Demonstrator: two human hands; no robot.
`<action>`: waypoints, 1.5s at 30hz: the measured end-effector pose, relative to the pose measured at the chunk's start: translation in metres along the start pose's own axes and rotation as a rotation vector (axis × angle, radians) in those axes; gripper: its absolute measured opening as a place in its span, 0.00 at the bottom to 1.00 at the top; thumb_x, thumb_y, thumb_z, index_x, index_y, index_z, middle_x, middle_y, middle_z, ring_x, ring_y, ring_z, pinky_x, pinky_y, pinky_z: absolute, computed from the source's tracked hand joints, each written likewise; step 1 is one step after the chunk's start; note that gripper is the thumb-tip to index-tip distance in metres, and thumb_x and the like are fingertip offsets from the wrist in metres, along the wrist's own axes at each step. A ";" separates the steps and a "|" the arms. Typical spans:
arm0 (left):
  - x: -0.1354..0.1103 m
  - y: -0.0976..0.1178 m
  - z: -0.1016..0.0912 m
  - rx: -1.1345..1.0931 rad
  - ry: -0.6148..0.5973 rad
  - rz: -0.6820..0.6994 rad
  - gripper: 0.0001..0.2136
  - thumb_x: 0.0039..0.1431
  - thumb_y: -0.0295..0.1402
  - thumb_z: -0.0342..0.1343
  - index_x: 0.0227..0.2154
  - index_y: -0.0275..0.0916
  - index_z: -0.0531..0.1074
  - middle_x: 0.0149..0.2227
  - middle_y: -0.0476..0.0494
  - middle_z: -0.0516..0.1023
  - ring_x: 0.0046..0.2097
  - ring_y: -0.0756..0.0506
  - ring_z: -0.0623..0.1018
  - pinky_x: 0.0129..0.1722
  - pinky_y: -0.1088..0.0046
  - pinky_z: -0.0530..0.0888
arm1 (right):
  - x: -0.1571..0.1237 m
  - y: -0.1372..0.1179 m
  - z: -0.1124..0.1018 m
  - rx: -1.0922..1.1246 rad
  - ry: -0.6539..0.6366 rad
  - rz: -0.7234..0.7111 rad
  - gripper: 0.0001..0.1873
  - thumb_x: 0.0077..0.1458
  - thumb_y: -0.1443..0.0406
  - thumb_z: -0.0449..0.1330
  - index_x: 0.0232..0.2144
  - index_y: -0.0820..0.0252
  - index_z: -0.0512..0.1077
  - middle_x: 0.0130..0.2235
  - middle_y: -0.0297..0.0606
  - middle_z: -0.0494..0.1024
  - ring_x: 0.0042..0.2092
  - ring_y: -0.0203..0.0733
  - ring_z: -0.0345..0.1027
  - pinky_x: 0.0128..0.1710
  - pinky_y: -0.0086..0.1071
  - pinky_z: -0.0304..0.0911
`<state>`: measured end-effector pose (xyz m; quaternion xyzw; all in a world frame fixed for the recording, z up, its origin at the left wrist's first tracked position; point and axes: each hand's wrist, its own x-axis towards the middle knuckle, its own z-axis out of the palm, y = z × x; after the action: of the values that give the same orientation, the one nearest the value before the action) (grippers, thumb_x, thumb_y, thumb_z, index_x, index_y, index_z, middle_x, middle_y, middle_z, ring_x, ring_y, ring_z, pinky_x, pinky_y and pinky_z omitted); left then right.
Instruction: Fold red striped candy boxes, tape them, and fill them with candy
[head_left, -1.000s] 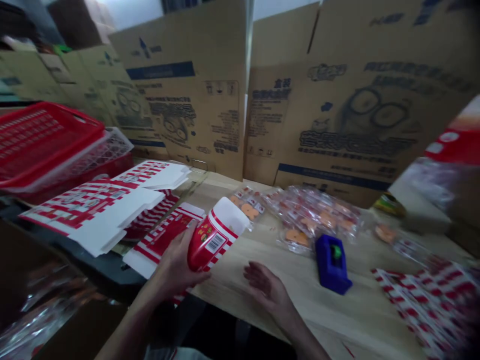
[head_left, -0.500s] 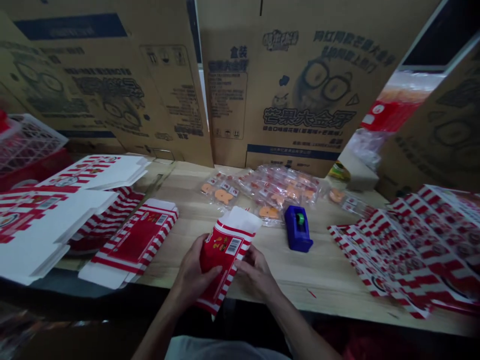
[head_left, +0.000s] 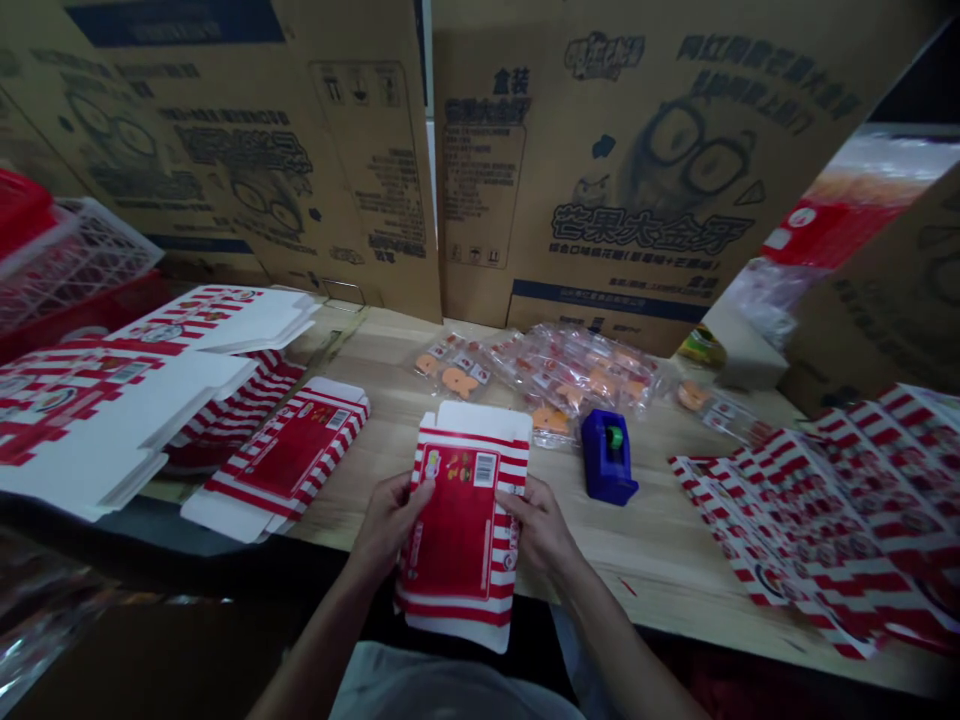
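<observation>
A red-and-white striped carton (head_left: 463,525) is held over the near edge of the wooden table (head_left: 652,560), its printed face with a barcode turned toward me. My left hand (head_left: 388,520) grips its left side, thumb on the front. My right hand (head_left: 541,525) grips its right side the same way. Just beyond the carton lie clear packets of orange sweets (head_left: 577,375) and a blue tape dispenser (head_left: 606,456).
Flat striped cartons lie in stacks at the left (head_left: 120,390) and fanned out at the right (head_left: 840,510); one more flat carton (head_left: 281,455) lies left of my hands. Large printed cardboard boxes (head_left: 615,170) wall the back. Red and white baskets (head_left: 52,270) stand far left.
The view swung from left to centre. My right hand left the tabletop and took the carton's right side; the carton went from one-handed and tilted to square in front of me.
</observation>
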<state>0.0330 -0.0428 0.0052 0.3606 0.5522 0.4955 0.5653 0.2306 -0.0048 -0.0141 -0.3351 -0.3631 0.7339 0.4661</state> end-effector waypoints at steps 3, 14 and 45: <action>-0.006 -0.008 0.000 0.020 -0.122 -0.053 0.18 0.44 0.46 0.66 0.26 0.34 0.75 0.25 0.47 0.79 0.26 0.47 0.77 0.27 0.75 0.72 | 0.007 -0.005 -0.010 0.008 0.046 -0.028 0.16 0.44 0.61 0.69 0.37 0.60 0.77 0.39 0.40 0.82 0.38 0.48 0.77 0.42 0.40 0.71; -0.010 -0.027 0.000 -0.029 -0.256 -0.076 0.17 0.47 0.43 0.65 0.34 0.35 0.77 0.31 0.44 0.80 0.33 0.43 0.79 0.36 0.68 0.75 | 0.006 0.000 -0.024 -0.016 0.085 -0.047 0.17 0.42 0.62 0.71 0.36 0.59 0.77 0.38 0.40 0.82 0.39 0.49 0.77 0.42 0.41 0.71; 0.039 -0.067 -0.004 -0.011 0.023 -0.087 0.19 0.41 0.48 0.67 0.27 0.36 0.73 0.29 0.46 0.81 0.30 0.42 0.79 0.28 0.73 0.76 | 0.016 0.046 -0.058 -0.509 0.153 -0.368 0.11 0.53 0.60 0.61 0.22 0.60 0.72 0.34 0.37 0.75 0.38 0.41 0.69 0.39 0.32 0.62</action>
<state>0.0358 -0.0222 -0.0697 0.3273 0.5710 0.4774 0.5822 0.2528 0.0083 -0.0853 -0.4236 -0.5534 0.4957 0.5183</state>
